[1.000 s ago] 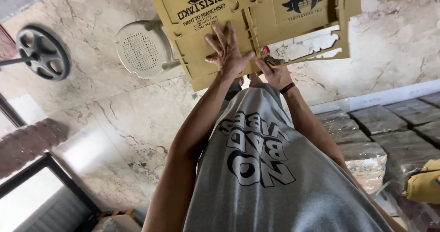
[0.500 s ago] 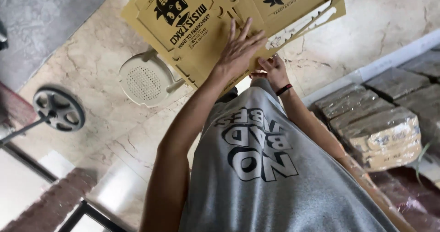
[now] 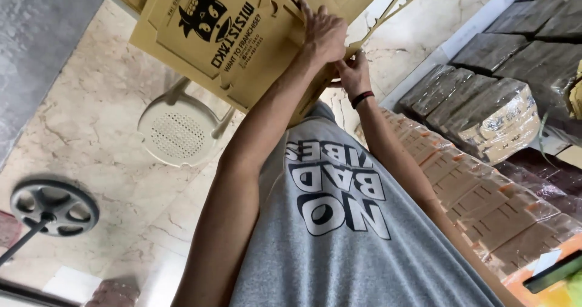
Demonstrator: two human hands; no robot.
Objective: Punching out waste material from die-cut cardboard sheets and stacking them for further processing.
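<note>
Flat die-cut cardboard box blank [image 3: 242, 46], tan with a black cartoon print, held out in front of the person's chest above the marble floor [image 3: 79, 131]; left hand [image 3: 324, 34] spread over its top face, fingers curled onto a fold line, grip closed on the sheet; right hand [image 3: 353, 75], wearing a dark wristband, pinching the near edge from below, grip likewise closed on the cardboard. The blank looks light and fairly stiff, yet likely to crease at its scored lines and tabs; best held at the edges or beside a fold, not by the thin cut-out strips. Below: a white plastic chair [image 3: 179, 131] directly beneath the sheet; a black wheel-shaped base [image 3: 53, 207] further left; wrapped bundles of flat stock [image 3: 485, 113] stacked close on the right, crowding that elbow.
</note>
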